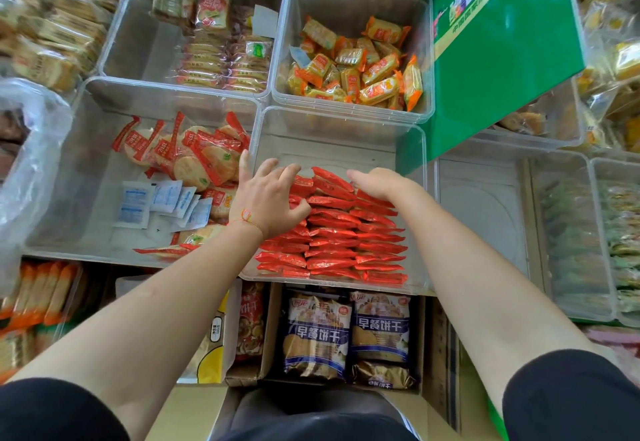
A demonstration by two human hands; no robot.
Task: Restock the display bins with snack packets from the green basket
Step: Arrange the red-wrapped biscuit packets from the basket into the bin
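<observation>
Both-handed, left hand [268,195] and right hand [375,182] press spread fingers onto glossy red packets [346,236] (stacked flat) in a clear plastic bin [412,150].

A green signboard [502,60] leans at the upper right. Cardboard boxes [266,347] stand below. Light is even, soft.
</observation>
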